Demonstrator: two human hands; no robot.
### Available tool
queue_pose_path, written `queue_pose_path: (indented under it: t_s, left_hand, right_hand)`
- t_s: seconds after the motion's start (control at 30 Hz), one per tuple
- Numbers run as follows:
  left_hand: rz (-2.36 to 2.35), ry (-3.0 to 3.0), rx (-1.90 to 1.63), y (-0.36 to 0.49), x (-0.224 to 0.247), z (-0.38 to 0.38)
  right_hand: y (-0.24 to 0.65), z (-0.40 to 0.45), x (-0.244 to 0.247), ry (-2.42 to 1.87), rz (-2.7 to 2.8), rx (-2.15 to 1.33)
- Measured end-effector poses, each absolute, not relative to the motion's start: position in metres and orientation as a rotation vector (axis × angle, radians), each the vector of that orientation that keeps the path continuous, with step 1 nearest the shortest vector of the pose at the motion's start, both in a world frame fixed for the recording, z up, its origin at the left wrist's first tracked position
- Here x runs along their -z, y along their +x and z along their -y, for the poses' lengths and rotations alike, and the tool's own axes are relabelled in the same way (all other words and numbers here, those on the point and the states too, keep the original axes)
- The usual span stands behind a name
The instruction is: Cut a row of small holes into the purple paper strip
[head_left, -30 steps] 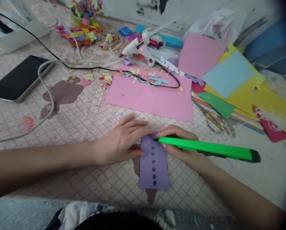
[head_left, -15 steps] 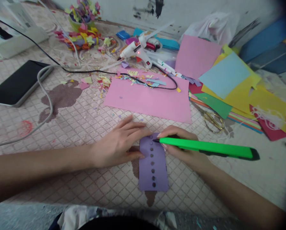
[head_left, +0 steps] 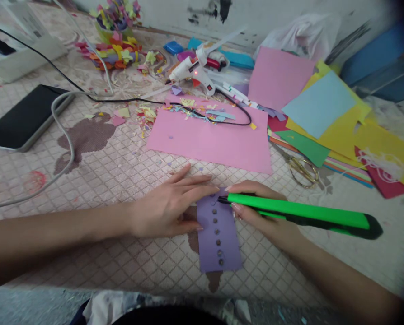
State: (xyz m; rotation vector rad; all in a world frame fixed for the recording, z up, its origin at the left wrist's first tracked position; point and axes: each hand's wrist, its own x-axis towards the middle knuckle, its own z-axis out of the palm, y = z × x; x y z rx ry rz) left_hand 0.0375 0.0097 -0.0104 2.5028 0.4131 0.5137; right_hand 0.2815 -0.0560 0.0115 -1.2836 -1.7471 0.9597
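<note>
A strip of purple paper (head_left: 224, 241) lies on the patterned tablecloth in front of me, marked with a column of small circles. The lower circles look dark, like cut holes, while those near the top are only outlines. Flat on the strip's upper left edge rests my left hand (head_left: 171, 201), fingers stretched out. My right hand (head_left: 259, 205) is closed around a green utility knife (head_left: 300, 210), its dark tip at the strip's upper part beside the outlined circles. The blade itself is too small to make out.
Beyond the strip, a pink sheet (head_left: 209, 144) carries paper scraps and a black cable. A white glue gun (head_left: 191, 70) stands behind it. Gold-handled scissors (head_left: 302, 171) and stacked coloured paper (head_left: 320, 104) lie right; a black tablet-like device (head_left: 25, 117) lies left.
The utility knife's rear end has swung toward me and to the right, its tip staying near the upper circles. The purple strip's lower end has shifted slightly right.
</note>
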Motion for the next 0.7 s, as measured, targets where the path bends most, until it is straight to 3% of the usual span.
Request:
queue_pose_path:
  t_s: [0.53,0.7]
  left_hand:
    - [-0.390,2.516,-0.461,0.0358,0.0066,-0.0098]
    - [-0.388,2.526,-0.413,0.0360,0.0089,-0.0106]
  right_hand:
    - [0.2814,0.0587,-0.0144,-1.266,1.766,-1.055]
    - [0.2755,0.0571,-0.0123,-1.186,1.841,-0.930]
